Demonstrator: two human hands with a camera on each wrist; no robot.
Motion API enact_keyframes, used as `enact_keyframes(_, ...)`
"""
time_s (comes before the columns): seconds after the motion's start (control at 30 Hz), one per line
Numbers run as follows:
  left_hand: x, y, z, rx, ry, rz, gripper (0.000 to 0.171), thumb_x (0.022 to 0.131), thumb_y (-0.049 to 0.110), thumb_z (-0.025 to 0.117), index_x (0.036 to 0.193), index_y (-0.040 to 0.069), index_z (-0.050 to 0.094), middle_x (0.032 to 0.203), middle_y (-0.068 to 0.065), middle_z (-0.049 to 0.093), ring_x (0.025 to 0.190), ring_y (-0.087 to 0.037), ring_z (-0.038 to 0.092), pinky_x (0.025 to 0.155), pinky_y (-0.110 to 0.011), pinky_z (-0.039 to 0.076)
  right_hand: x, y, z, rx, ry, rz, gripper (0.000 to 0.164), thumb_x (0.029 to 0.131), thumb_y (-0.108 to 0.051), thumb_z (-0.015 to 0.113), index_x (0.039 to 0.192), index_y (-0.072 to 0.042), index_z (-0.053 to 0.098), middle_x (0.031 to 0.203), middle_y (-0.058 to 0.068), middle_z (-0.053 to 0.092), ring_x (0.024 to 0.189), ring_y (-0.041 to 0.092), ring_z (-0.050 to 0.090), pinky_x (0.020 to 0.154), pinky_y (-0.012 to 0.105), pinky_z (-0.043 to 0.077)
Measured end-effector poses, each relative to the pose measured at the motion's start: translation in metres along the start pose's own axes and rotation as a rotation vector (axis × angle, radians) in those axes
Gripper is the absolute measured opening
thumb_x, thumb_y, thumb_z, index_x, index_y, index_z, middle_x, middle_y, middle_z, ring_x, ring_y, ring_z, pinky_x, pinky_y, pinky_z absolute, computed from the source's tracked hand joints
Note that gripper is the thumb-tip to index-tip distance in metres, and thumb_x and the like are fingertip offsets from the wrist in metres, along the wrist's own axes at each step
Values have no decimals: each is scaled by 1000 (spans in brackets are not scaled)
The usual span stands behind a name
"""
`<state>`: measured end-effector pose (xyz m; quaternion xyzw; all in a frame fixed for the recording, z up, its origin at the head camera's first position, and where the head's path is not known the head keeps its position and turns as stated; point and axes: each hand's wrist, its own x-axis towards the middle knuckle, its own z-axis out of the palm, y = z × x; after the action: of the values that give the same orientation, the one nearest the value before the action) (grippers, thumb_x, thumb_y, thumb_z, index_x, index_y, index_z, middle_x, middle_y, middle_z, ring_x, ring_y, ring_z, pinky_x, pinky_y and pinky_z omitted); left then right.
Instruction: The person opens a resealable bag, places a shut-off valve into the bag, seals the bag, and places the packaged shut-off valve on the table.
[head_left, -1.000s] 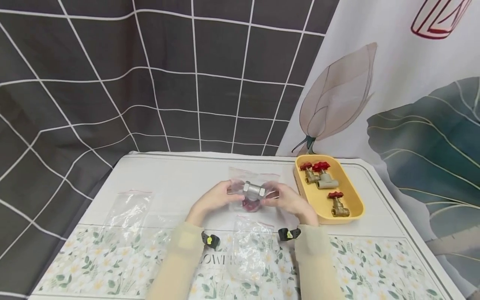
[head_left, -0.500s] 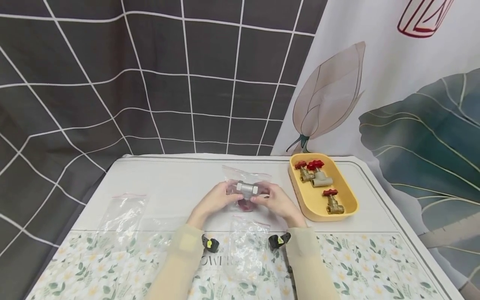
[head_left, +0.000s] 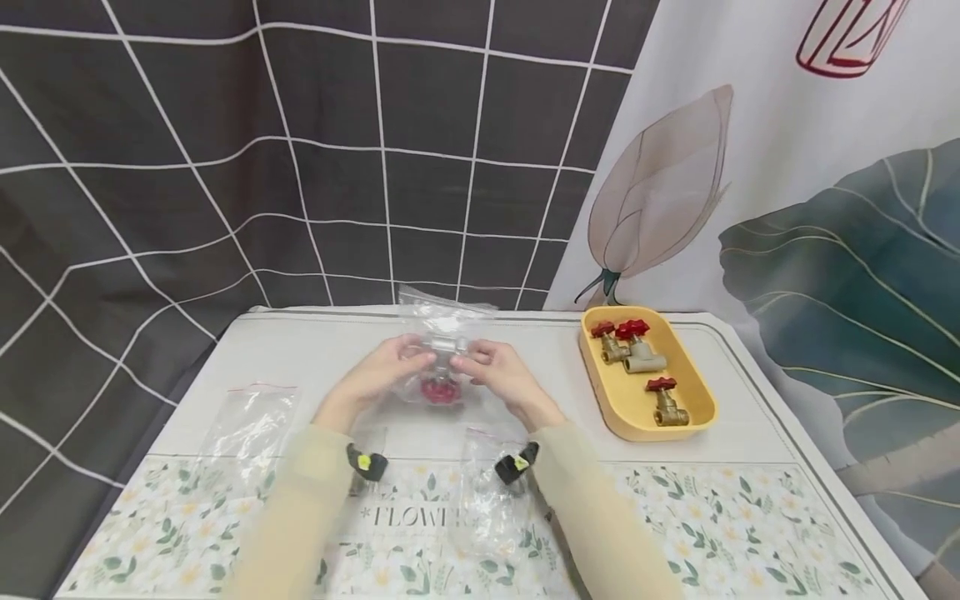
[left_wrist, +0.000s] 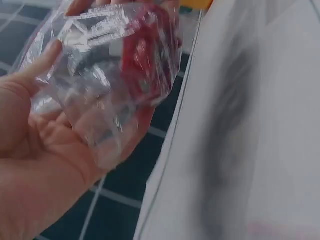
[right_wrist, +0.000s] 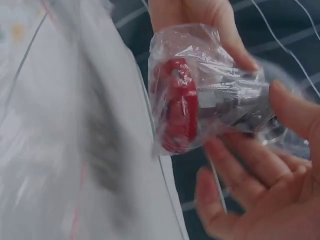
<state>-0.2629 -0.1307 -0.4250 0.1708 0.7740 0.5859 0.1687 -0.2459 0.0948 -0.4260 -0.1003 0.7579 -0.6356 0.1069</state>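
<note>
A metal valve with a red handwheel [head_left: 440, 391] sits inside a clear zip bag [head_left: 442, 312]. Both hands hold it over the back of the table. My left hand [head_left: 384, 367] grips one end of the valve body through the plastic, thumb in front. From the other side my right hand [head_left: 504, 375] pinches the body the same way. The right wrist view shows the red wheel [right_wrist: 180, 105] wrapped in the bag's closed end, the grey body between the thumbs. In the left wrist view the plastic [left_wrist: 105, 100] drapes over the palm.
A yellow tray [head_left: 592, 375] with several red-handled valves stands at the right. One clear bag [head_left: 251, 425] lies at the left of the table, another [head_left: 491, 500] in front of the hands. A dark grid curtain [head_left: 315, 200] hangs behind the table's back edge.
Both hands have moved left and slightly back with the bagged valve. The bag's open end now stands up farther, and the red wheel shows more plainly below the body.
</note>
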Motion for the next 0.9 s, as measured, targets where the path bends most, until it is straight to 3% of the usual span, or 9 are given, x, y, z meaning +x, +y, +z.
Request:
enact_keyframes(0.1, -6, -10, -30, -123, -45, -43, 67, 101, 25, 56, 149, -8, 23, 133, -24, 52, 123, -34, 50, 106, -50, 39, 21, -8, 22, 12, -67, 46, 42, 92, -24, 69, 121, 5, 59, 103, 13, 72, 97, 23, 67, 93, 51, 49)
enact_keyframes(0.17, -12, -19, -50, -181, -66, -60, 60, 103, 20, 51, 147, -11, 24, 131, -18, 55, 122, -29, 51, 108, -48, 36, 34, -13, 38, 24, -102, 79, 35, 93, -26, 69, 114, 1, 63, 99, 10, 72, 94, 21, 68, 93, 50, 49)
enact_keyframes(0.23, -17, -26, -68, -220, -66, -75, 47, 104, 19, 48, 141, -8, 36, 125, -7, 60, 119, -21, 54, 108, -43, 37, 47, -16, 55, 34, -116, 107, 30, 92, -28, 69, 107, -3, 66, 95, 6, 72, 90, 18, 68, 92, 48, 50)
enact_keyframes(0.33, -24, -32, -93, -284, -64, -95, 24, 105, 18, 46, 119, 2, 57, 109, 1, 66, 104, -14, 62, 98, -35, 47, 65, -23, 79, 47, -116, 137, 27, 92, -29, 69, 103, -5, 68, 92, 3, 72, 88, 18, 68, 92, 47, 50)
enact_keyframes(0.47, -34, -33, -120, -351, -51, -134, 20, 107, 20, 42, 107, 13, 60, 100, 1, 69, 94, -13, 66, 85, -30, 54, 86, -29, 109, 78, -104, 156, 28, 91, -29, 70, 99, -3, 70, 89, 2, 72, 90, 24, 68, 94, 50, 49)
enact_keyframes(0.63, -44, -41, -142, -346, 21, -194, 20, 106, 25, 43, 108, 11, 58, 98, 3, 69, 90, -11, 67, 81, -28, 55, 108, -29, 138, 185, -98, 235, 26, 88, -28, 73, 94, -2, 71, 84, 5, 71, 80, 22, 68, 91, 46, 51)
enact_keyframes(0.77, -49, -54, -151, -300, 64, -240, 32, 106, 32, 42, 120, 4, 50, 96, 8, 70, 91, -9, 67, 81, -28, 55, 124, -25, 153, 316, -117, 341, 22, 88, -26, 74, 94, -5, 71, 82, 9, 71, 71, 17, 67, 70, 30, 55)
enact_keyframes(0.9, -52, -65, -160, -263, 108, -258, 40, 106, 35, 43, 126, 0, 43, 95, 11, 70, 89, -6, 67, 81, -26, 54, 133, -17, 169, 458, -112, 403, 18, 91, -21, 70, 97, -4, 70, 83, 12, 71, 65, 13, 65, 51, 17, 45)
